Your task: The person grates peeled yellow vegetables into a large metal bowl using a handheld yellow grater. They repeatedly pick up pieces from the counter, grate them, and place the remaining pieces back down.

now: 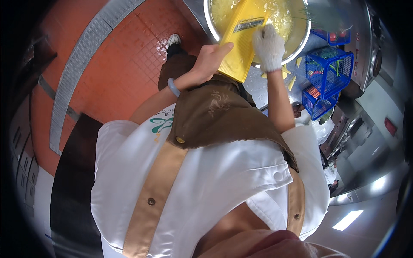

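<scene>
A yellow mandoline slicer (pixel 237 61) with a metal blade slants over the rim of a large metal bowl (pixel 209 24). My bare left hand (pixel 213 58) grips its near end, thumb on top. My right hand (pixel 268 46), in a white knitted glove, is curled against the slicer's right side beside the blade. Whatever its fingers may hold is hidden. Inside the bowl, pale yellow shreds (pixel 282 19) lie in water. Several pale yellow slices (pixel 291 83) are scattered on the metal worktop (pixel 258 92) next to the bowl.
To the right stand a blue plastic basket (pixel 330 72) with green and red vegetables, a smaller blue basket (pixel 319 101) with orange pieces, and another blue basket (pixel 342 37) with red items. Red floor tiles (pixel 129 61) and a metal drain cover (pixel 77 58) lie to the left.
</scene>
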A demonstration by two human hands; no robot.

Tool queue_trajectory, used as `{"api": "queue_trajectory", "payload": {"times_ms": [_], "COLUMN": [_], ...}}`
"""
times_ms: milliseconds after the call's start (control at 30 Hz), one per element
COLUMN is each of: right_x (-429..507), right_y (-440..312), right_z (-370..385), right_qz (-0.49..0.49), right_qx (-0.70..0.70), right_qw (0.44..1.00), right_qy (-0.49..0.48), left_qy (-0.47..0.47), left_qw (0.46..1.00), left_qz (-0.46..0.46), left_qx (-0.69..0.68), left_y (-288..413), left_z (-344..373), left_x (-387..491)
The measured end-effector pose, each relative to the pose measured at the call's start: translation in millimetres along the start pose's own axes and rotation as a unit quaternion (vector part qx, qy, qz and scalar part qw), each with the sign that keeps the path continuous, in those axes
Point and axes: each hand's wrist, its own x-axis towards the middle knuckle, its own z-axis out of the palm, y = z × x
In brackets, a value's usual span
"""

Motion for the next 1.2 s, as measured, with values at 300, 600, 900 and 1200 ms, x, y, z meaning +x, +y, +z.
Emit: {"api": "queue_trajectory", "payload": {"times_ms": [300,600,900,1200], "right_x": [98,-27,65,23], "right_y": [55,-12,44,17], "right_z": [24,-14,19,0], "right_qz": [0.013,0.001,-0.014,-0.012], "right_qx": [-0.063,0.007,-0.06,-0.058], "right_qw": [0.998,1.0,0.998,0.998], "right_qy": [0.012,-0.014,0.02,0.008], "left_qy": [-0.04,-0.054,-0.038,-0.064], "left_qw": [0.998,0.994,0.999,0.991], "left_qz": [-0.019,-0.005,0.02,0.025], "left_qx": [0.044,0.097,0.026,0.118], "left_y": [5,-4,2,-8], "left_z": [2,-16,1,-17], "left_x": [-2,8,-1,7]}}
